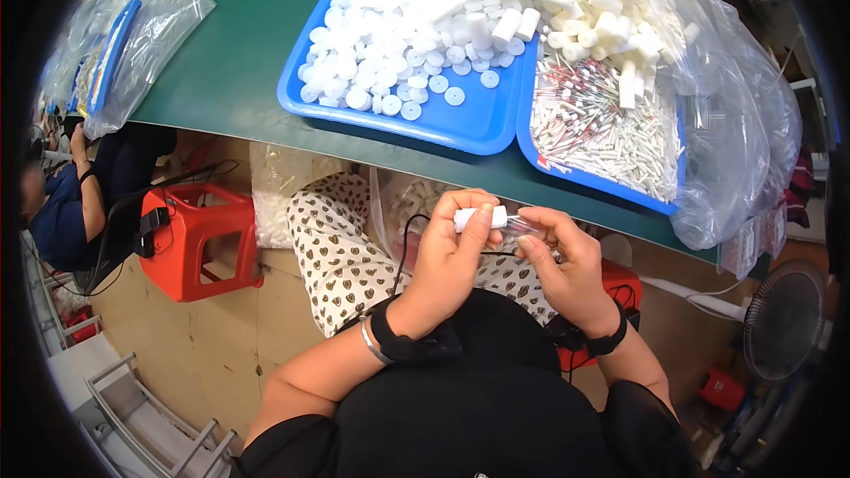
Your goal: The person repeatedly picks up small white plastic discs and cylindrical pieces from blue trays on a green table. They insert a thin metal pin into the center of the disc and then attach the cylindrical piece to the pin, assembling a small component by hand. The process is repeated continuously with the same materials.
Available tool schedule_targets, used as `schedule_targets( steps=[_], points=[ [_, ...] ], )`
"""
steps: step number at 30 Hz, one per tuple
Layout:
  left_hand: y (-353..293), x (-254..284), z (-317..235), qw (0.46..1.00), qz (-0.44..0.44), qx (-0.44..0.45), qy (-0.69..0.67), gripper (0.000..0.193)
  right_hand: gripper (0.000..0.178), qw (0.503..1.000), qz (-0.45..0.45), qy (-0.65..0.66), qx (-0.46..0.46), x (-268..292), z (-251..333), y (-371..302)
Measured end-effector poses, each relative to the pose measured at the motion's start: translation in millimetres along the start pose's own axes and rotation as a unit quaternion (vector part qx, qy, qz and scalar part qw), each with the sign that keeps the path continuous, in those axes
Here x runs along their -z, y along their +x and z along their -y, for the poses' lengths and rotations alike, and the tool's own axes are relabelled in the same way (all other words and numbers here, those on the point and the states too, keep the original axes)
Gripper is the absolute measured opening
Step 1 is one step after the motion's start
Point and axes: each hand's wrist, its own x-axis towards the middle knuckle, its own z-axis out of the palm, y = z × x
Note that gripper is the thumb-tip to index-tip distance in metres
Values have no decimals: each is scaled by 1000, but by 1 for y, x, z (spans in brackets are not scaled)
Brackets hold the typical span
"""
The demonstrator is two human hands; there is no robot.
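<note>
Over my lap, below the table edge, my left hand pinches a short white cylinder between thumb and fingers. The cylinder lies roughly level. At its right end my right hand is closed, thumb against fingertips, on something thin and pale that is too small to name. Beyond my hands stands a blue tray heaped with white discs that have small centre holes. Beside it on the right, a second blue tray holds many thin white and reddish pieces, with white cylinders piled at its back.
Clear plastic bags drape over the right tray. The green table runs across, with another bag at its left. A red stool stands on the floor beside a seated person. A fan is at right.
</note>
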Motion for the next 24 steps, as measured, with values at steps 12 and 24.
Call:
schedule_targets(
  steps=[12,24],
  points=[
    [-4,7,19,972,163,-97,136,43,21,989,70,-53,118,-3,-9,-2],
    [2,10,-2,960,131,163,-188,57,33,963,11,-180,201,-20,-14,9]
  ],
)
